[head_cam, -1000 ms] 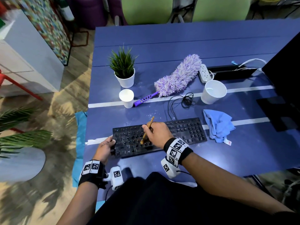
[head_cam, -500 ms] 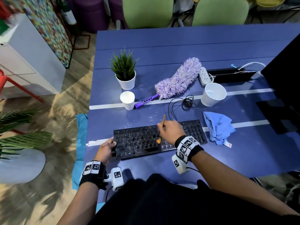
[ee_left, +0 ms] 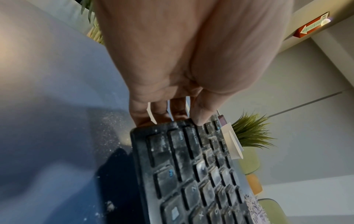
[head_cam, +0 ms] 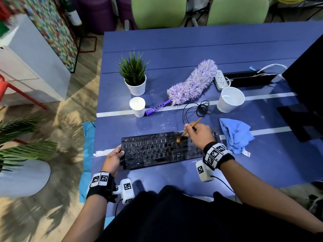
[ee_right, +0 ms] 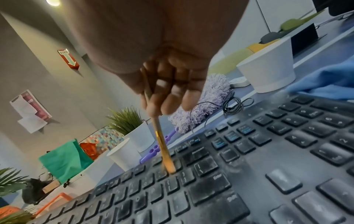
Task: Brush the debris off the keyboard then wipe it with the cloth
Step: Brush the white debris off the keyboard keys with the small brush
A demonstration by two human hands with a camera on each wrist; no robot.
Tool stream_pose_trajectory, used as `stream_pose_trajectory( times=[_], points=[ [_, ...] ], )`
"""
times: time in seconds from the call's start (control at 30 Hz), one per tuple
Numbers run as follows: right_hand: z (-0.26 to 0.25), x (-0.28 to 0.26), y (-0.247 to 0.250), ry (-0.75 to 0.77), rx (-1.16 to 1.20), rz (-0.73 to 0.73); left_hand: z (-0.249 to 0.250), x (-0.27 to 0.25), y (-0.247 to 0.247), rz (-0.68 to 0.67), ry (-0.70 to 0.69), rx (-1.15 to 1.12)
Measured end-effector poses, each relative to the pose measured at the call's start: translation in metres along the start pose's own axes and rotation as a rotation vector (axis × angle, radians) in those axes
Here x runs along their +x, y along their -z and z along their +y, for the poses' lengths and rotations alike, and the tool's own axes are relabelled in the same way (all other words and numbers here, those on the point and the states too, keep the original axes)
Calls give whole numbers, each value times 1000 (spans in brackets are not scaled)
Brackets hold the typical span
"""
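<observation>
A dusty black keyboard [head_cam: 157, 151] [ee_left: 193, 174] [ee_right: 249, 174] lies near the front edge of the blue table [head_cam: 192, 49]. My left hand [head_cam: 114, 157] [ee_left: 172, 115] grips its left end, thumb on the top keys. My right hand [head_cam: 197, 133] [ee_right: 166, 97] pinches a thin wooden-handled brush [head_cam: 187, 130] [ee_right: 162, 145], whose tip touches the upper key rows right of centre. A crumpled blue cloth [head_cam: 235, 135] [ee_right: 325, 81] lies just right of the keyboard, untouched. White dust specks [head_cam: 166, 124] dot the table behind the keyboard.
Behind the keyboard are a small white cup [head_cam: 137, 106], a potted plant [head_cam: 134, 75], a purple duster [head_cam: 190, 86], a coiled black cable [head_cam: 201, 109], a bigger white cup [head_cam: 229, 99] and a power strip [head_cam: 220, 79]. A dark monitor [head_cam: 307, 75] stands at right.
My right hand with the brush has travelled rightwards along the keyboard, from its middle to the right-of-centre upper rows. My left hand has kept its grip on the left end.
</observation>
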State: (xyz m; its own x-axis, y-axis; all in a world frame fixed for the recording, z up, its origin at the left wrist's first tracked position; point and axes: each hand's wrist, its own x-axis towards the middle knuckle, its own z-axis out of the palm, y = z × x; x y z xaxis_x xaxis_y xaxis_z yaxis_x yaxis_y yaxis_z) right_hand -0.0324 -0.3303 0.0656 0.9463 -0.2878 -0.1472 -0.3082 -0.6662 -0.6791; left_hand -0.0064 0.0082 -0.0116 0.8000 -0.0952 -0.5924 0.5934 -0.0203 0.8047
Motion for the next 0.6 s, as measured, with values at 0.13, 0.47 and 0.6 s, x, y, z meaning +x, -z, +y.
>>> stream_pose_trajectory(
  times=[0.13, 0.47, 0.6],
  points=[
    [-4, -6, -7, 27, 67, -40, -1, -1, -1, -10, -5, -4],
    [-2, -6, -11, 28, 16, -13, -2, -2, -3, -12, -33, -13],
    [1, -10, -14, 15, 8, -31, 0, -5, -4, -15, -47, -24]
  ],
)
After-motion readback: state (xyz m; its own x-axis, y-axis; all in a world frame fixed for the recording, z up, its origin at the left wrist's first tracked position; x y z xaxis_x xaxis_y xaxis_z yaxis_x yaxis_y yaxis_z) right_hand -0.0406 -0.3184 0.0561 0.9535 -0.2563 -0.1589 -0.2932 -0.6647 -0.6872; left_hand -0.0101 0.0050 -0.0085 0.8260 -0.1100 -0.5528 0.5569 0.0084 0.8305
